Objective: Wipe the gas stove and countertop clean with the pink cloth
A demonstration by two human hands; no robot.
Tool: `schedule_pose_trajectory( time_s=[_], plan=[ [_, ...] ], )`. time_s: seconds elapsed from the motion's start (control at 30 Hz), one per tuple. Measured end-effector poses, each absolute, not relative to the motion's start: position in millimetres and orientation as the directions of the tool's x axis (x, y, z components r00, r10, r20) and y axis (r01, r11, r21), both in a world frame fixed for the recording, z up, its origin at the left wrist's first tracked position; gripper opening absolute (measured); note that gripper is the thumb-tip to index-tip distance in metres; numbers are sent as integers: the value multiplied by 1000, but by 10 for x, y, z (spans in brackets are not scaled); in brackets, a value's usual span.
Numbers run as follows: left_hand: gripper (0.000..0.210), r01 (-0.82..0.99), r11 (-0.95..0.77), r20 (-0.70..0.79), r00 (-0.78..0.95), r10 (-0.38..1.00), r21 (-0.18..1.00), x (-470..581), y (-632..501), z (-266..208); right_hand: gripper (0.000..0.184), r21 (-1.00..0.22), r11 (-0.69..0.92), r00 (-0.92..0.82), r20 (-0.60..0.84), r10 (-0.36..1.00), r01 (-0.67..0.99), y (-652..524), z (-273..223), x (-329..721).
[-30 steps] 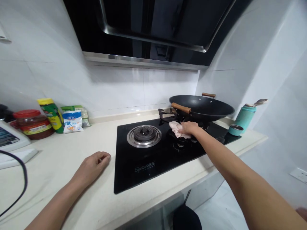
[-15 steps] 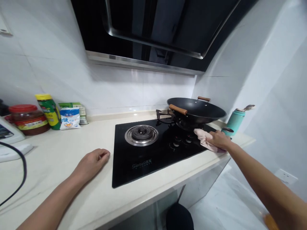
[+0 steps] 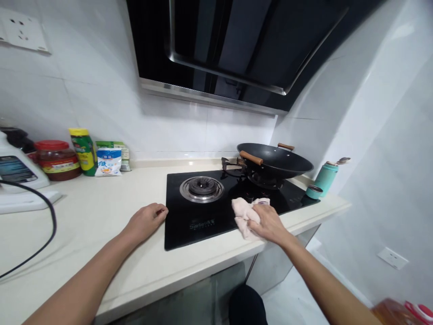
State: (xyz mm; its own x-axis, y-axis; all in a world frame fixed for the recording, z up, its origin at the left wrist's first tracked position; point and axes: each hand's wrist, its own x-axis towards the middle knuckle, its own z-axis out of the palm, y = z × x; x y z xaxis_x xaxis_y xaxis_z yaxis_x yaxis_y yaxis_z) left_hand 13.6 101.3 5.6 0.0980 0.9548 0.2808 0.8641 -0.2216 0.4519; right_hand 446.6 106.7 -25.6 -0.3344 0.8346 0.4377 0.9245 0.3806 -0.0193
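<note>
Soft, crumpled pale pink cloth (image 3: 246, 212) under the right hand (image 3: 269, 223), matt and slightly nubby. Glossy black glass hob (image 3: 216, 221) beneath, mirror-smooth, with a brushed metal burner ring (image 3: 201, 188). Matt dark metal wok (image 3: 274, 160) with brown wooden handles (smooth, lightly sheened). Pale stone-like desk (image 3: 101, 216), smooth, low sheen, under the left hand (image 3: 146, 221). Glossy white wall tiles (image 3: 169, 131). Shiny black range hood (image 3: 237, 40) with a polished metal trim. Matt teal flask (image 3: 323, 178). Red plastic-lidded jar (image 3: 57, 159), clear and shiny.
</note>
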Motion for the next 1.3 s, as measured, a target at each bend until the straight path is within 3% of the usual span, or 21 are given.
schedule_pose_trajectory(
  time_s=[0.2,0.33,0.53,0.67,0.77,0.87,0.97,1.07,1.2,1.3],
  plan=[
    [42,841,-232,295,91,951,489,79,1031,23,21,-23,420,-353,504,789,907,987,-231,3688],
    [43,819,-225,300,67,951,528,33,1065,-11,22,-157,561,-423,504,753,813,926,-249,3299],
    [41,772,-234,332,32,943,591,-12,1054,-48,47,-389,774,-587,506,632,499,627,-263,2666],
    [41,740,-226,369,-32,929,633,-42,1012,-11,55,-632,687,-543,457,704,359,544,-112,2564],
    [39,754,-226,392,-45,919,617,-54,987,25,44,-769,551,-388,424,819,324,809,116,2722],
    [38,778,-230,403,-32,915,585,-57,979,35,28,-695,434,-251,355,901,574,1286,352,2994],
    [36,779,-238,404,-21,915,580,-55,983,26,35,-519,277,-153,269,951,809,1729,476,3250],
    [33,786,-246,409,-10,913,568,-44,987,22,55,-418,215,-93,293,951,882,1986,447,3367],
    [32,796,-256,408,12,913,549,-13,985,29,48,-312,257,-179,256,950,914,2085,221,3281],
    [31,799,-262,399,30,916,541,7,980,31,63,-246,241,-187,225,956,939,2043,40,3167]
  ],
)
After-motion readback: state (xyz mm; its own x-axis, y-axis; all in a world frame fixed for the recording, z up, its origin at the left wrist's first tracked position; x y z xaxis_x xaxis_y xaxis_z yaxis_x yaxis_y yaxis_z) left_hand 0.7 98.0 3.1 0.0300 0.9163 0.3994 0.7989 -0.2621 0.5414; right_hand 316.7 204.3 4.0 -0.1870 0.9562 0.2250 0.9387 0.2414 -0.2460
